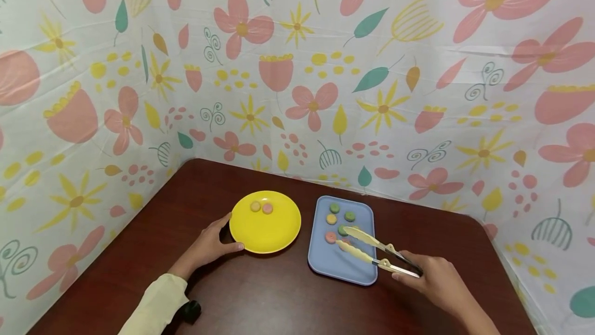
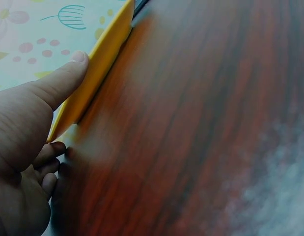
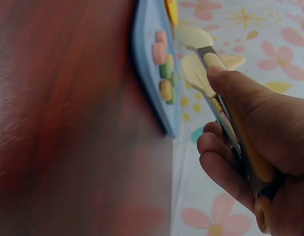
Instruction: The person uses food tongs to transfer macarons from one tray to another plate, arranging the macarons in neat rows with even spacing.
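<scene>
My left hand (image 1: 213, 244) holds the yellow plate (image 1: 265, 237) at its left rim, thumb and fingers spread along the edge. In the left wrist view the thumb (image 2: 75, 66) lies against the plate's rim. A cream macaron (image 1: 255, 206) and a pink macaron (image 1: 267, 209) sit side by side on the plate. My right hand (image 1: 437, 278) grips the metal tongs (image 1: 388, 250) with cream tips. The tips stand apart over the blue tray (image 1: 341, 268), around the lower macarons. On the tray lie several macarons: green (image 1: 334, 208), yellow (image 1: 331, 219) and pink (image 1: 330, 237).
The dark wooden table (image 1: 265, 299) carries the plate on the left and the tray on the right, with a narrow gap between. A flower-printed cloth (image 1: 288, 102) hangs behind and along the sides. A small black object (image 1: 190, 312) shows beside the left sleeve.
</scene>
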`<state>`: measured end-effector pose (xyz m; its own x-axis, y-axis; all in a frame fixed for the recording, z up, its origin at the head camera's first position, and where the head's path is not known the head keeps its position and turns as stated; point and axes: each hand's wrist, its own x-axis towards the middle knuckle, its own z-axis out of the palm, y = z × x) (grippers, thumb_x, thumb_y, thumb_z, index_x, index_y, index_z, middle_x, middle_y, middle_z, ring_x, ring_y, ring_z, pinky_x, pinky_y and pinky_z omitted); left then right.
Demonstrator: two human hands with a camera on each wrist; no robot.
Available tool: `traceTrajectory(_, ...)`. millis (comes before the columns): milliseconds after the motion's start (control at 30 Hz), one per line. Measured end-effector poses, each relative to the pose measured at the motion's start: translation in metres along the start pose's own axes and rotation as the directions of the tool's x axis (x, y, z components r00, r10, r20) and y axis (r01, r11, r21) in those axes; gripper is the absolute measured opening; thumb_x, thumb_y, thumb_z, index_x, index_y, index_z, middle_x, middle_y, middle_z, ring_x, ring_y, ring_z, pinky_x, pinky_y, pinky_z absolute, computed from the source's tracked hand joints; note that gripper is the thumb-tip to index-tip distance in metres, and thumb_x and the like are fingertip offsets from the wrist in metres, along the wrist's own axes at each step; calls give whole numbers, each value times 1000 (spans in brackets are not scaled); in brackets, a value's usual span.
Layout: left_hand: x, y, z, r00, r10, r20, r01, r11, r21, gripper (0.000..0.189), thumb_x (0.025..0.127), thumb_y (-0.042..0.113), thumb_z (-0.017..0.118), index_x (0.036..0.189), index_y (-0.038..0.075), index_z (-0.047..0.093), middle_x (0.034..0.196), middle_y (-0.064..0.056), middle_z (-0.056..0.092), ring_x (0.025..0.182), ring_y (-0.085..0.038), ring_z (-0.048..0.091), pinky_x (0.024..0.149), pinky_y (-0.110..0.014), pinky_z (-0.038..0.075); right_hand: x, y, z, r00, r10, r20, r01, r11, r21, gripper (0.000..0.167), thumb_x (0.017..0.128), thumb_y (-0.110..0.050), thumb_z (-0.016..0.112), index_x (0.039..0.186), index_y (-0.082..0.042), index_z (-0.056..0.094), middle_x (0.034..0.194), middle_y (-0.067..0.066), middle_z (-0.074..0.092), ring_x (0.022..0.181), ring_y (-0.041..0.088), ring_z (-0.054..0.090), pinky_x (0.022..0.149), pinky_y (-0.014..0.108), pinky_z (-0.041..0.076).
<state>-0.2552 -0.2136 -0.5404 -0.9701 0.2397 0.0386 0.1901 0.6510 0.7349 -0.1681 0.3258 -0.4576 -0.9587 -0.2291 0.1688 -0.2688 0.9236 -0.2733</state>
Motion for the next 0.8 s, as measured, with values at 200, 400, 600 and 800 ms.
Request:
traceTrajectory(200,1,0,0,1000,5,3,-5,1000,6,109,81,55,82,162,7,27,164,-18,33,150,-42,30,113,-66,34,-8,8,7,999,29,33,-29,1000,2,57,82,-52,82,121,-11,76,79,-16,67,65,2,48,59,30,42)
traceTrajectory(400,1,0,0,1000,-11,1,11,1000,3,110,81,56,82,162,7,27,164,-18,33,150,-42,30,113,-65,34,-10,14,12,996,55,64,-55,998,6,58,81,-54,82,121,-12,76,86,-11,71,68,5,52,61,32,45)
traceTrajectory(600,1,0,0,1000,-13,2,13,1000,0,110,81,57,82,162,7,27,164,-18,32,150,-43,30,113,-66,34,-10,14,14,993,79,92,-80,997,6,61,81,-53,82,122,-9,76,98,2,76,77,12,63,66,39,51)
traceTrajectory(800,1,0,0,1000,-13,2,13,1000,2,109,81,56,82,162,7,27,164,-18,32,150,-43,30,113,-67,33,-10,14,17,993,79,92,-80,997,15,59,81,-53,82,121,-9,76,100,4,76,81,16,68,68,42,54)
